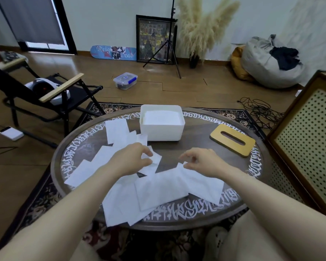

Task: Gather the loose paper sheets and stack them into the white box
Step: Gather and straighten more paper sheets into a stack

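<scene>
Both forearms cover part of the loose paper sheets [158, 187], and where the sheets overlap their edges are hard to separate. The left hand [132, 157], at the table's centre, pinches a small sheet [155, 159] between curled fingers. The right hand [199, 161], at about 3 o'clock from it, has curled fingers over a sheet corner; whether they grip it I cannot tell. The white box [161, 131] stands at 12 o'clock on the round table [201, 213], with paper already stacked inside
</scene>
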A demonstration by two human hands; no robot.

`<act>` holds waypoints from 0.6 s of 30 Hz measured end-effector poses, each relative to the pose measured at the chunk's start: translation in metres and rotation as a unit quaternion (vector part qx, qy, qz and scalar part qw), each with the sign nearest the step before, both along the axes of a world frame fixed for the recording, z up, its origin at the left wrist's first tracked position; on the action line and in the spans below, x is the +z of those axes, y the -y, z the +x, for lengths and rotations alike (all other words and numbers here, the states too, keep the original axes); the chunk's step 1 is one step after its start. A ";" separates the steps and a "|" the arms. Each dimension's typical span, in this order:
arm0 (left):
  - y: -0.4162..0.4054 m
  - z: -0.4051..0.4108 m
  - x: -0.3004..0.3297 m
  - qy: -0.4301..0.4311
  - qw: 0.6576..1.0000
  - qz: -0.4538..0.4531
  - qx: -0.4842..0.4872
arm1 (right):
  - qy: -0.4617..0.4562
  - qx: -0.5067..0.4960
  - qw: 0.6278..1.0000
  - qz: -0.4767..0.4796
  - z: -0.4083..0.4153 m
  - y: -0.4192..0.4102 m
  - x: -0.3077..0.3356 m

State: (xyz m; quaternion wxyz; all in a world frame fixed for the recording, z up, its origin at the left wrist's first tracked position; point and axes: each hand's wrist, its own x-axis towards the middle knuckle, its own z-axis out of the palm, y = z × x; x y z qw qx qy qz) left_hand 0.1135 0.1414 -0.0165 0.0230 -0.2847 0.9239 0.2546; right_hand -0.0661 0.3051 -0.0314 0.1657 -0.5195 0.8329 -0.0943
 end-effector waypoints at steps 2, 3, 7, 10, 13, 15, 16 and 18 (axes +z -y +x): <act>-0.010 0.008 -0.002 0.018 1.000 -0.007 -0.011 | 0.017 -0.002 1.000 0.011 0.007 -0.010 -0.006; -0.015 0.012 -0.003 0.025 0.999 -0.011 -0.018 | 0.026 -0.004 1.000 0.015 0.011 -0.015 -0.009; -0.028 0.022 -0.009 0.046 0.998 -0.015 -0.034 | 0.043 -0.002 0.999 0.026 0.023 -0.026 -0.020; -0.031 0.027 -0.018 0.064 0.997 -0.016 -0.035 | 0.014 0.019 0.999 0.040 0.028 -0.024 -0.032; -0.029 0.030 -0.025 0.096 0.994 -0.027 -0.037 | -0.017 0.039 0.998 0.046 0.032 -0.012 -0.042; -0.027 0.031 -0.029 0.109 0.993 -0.024 -0.039 | -0.026 0.048 0.997 0.050 0.034 -0.001 -0.047; -0.026 0.032 -0.031 0.112 0.993 -0.022 -0.040 | -0.029 0.051 0.997 0.054 0.035 0.004 -0.049; -0.023 0.031 -0.035 0.118 0.992 -0.017 -0.040 | -0.036 0.053 0.996 0.065 0.038 0.016 -0.054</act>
